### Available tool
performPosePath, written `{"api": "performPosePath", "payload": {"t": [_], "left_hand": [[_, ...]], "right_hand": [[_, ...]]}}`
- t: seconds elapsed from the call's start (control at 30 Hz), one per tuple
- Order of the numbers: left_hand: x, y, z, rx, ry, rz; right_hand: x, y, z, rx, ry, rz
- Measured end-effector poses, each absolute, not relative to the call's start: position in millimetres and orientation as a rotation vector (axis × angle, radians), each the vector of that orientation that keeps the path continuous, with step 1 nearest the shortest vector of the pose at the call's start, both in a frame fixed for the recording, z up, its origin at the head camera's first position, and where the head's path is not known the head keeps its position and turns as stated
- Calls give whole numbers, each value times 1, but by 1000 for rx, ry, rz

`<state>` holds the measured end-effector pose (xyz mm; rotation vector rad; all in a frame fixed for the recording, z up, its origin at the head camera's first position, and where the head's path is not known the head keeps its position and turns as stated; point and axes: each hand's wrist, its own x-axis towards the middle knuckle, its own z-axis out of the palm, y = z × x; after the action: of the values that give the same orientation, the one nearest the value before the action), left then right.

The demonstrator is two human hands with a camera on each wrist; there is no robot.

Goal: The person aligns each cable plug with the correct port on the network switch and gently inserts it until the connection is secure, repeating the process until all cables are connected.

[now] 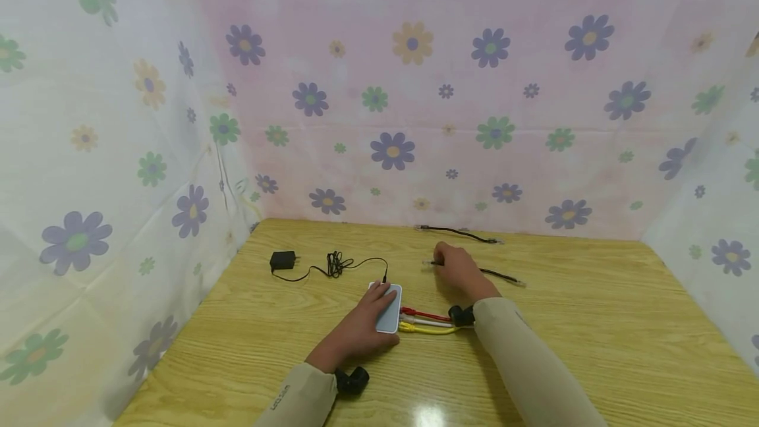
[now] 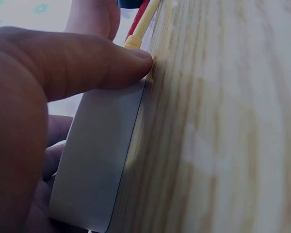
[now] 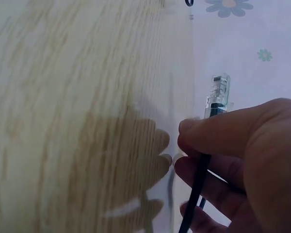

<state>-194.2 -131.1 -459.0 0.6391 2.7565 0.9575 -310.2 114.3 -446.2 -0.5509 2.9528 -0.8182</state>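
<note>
My left hand [image 1: 360,327] lies over a small white box [image 1: 388,312], its fingers across the top and the thumb by the near edge; in the left wrist view the thumb [image 2: 102,63] rests along one end of the box [image 2: 94,155]. Red [image 1: 428,314], white and yellow [image 1: 429,330] cables run from the box's right side. My right hand [image 1: 462,272] pinches a short black cable [image 1: 501,275] near its left end. The right wrist view shows the cable's clear plug [image 3: 219,92] sticking out past the thumb and fingers of that hand [image 3: 233,145].
Another short black cable [image 1: 459,232] lies near the back edge of the wooden table [image 1: 593,321]. At the left, a black power adapter [image 1: 283,260] has a thin bundled cord [image 1: 335,265] reaching the box. Flowered cloth [image 1: 356,84] hangs behind the table and at both sides.
</note>
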Motion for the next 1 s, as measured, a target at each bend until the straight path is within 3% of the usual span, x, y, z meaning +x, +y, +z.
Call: {"api": "performPosePath", "payload": {"t": [1.0], "left_hand": [[-196,-132,-462,639,2763,954]], "right_hand": [[-298,116,-440,-640,2801,-892]]}}
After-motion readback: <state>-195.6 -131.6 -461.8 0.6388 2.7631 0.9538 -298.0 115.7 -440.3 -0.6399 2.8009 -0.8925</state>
